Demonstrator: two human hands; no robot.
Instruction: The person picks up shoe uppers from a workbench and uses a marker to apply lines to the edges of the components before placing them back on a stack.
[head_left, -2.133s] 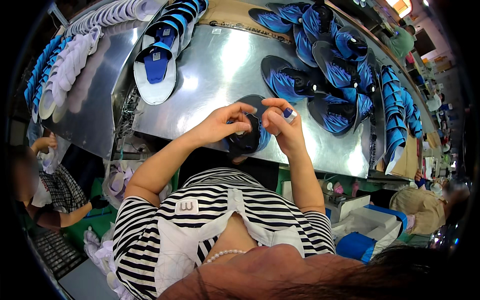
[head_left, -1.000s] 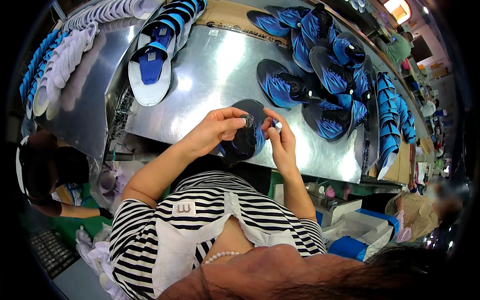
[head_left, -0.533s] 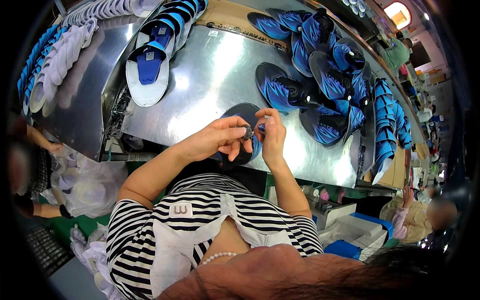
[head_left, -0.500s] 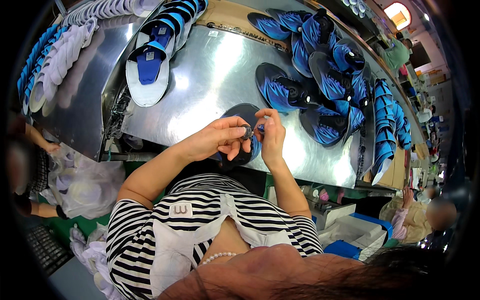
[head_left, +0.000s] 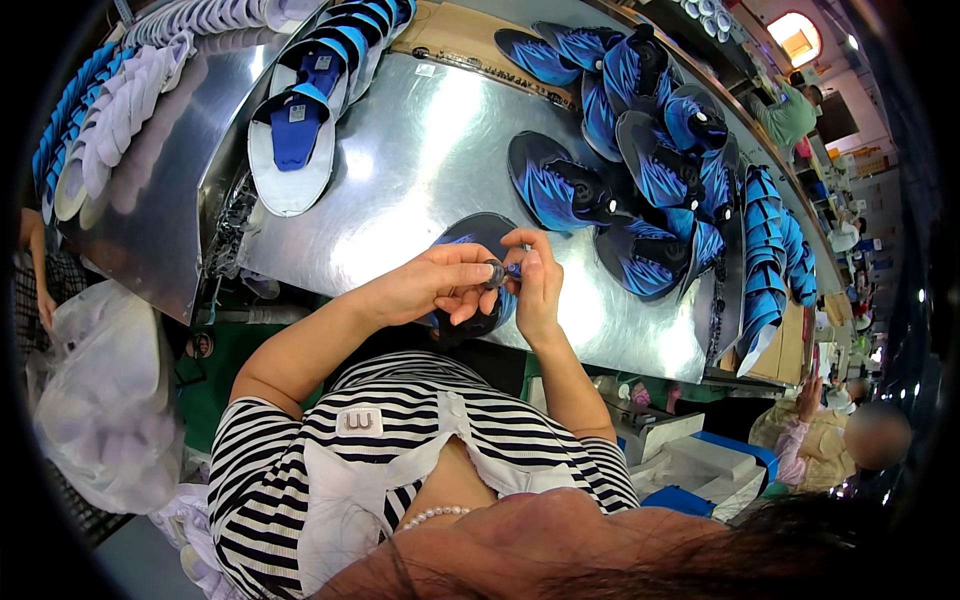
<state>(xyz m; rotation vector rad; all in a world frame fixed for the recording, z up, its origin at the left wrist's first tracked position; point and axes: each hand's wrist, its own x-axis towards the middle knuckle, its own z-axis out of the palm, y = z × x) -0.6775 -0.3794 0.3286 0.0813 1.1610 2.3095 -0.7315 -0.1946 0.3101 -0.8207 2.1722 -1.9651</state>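
**Inspector A:** Near the centre of the frame, both hands meet over the near edge of the steel table (head_left: pixel 420 150). The left hand (head_left: pixel 440 285) has its fingers curled, thumb and forefinger pinching a small dark round part (head_left: pixel 493 273). The right hand (head_left: pixel 535 285) stands upright, fingertips pressed together on a small blue piece (head_left: pixel 513 269) that touches the round part.

**Inspector B:** And beneath the hands?

**Inspector A:** A dark sandal with blue streaks (head_left: pixel 470 240) lies on the table directly under them, partly hidden. Whether either hand touches it cannot be told.

**Inspector B:** Other items on the table?

**Inspector A:** A second sandal of the same pattern (head_left: pixel 555 185) lies just above and right of the hands. A heap of like sandals (head_left: pixel 650 130) fills the upper right of the frame, and a row stood on edge (head_left: pixel 770 260) runs down the right side. At upper left, a white sole with a blue insert (head_left: pixel 292 150) fronts an overlapping row.

**Inspector B:** Surroundings?

**Inspector A:** White soles (head_left: pixel 120 110) are lined up at far upper left. A white plastic bag (head_left: pixel 100 400) sits at lower left. The person wears a black-and-white striped top (head_left: pixel 420 420). Another person is seated at lower right.
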